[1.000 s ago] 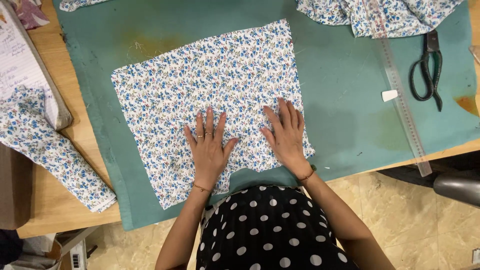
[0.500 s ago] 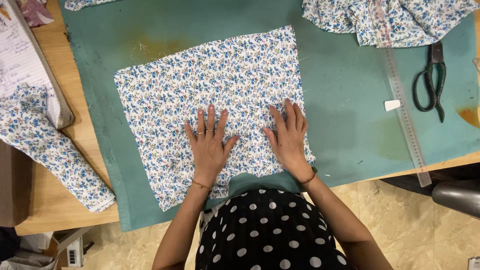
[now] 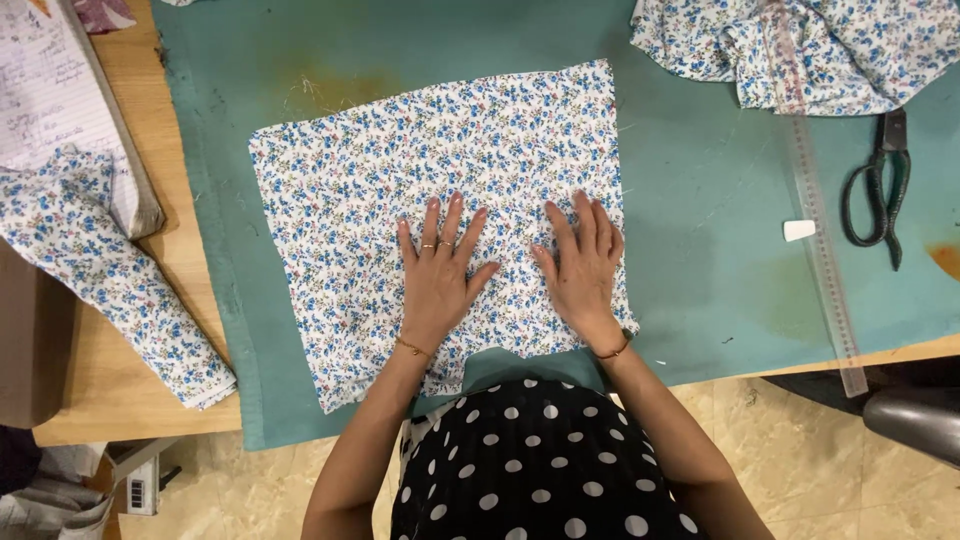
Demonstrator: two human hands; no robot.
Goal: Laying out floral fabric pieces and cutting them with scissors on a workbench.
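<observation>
A flat piece of white fabric with small blue flowers (image 3: 400, 180) lies spread on a teal cloth-covered table (image 3: 700, 210). My left hand (image 3: 440, 275) rests palm down on the fabric's lower middle, fingers spread, rings on two fingers. My right hand (image 3: 582, 265) lies flat beside it near the fabric's right edge, fingers together and pointing away from me. Neither hand holds anything.
More of the same floral fabric is bunched at the top right (image 3: 800, 50) and a strip (image 3: 100, 270) hangs at the left beside a lined notebook (image 3: 50, 110). A clear ruler (image 3: 825, 250), a white chalk piece (image 3: 799, 230) and black scissors (image 3: 880, 190) lie at the right.
Both hands have stayed flat on the fabric, shifting slightly up and right across it. The view has drifted, so everything sits a little further right and lower.
</observation>
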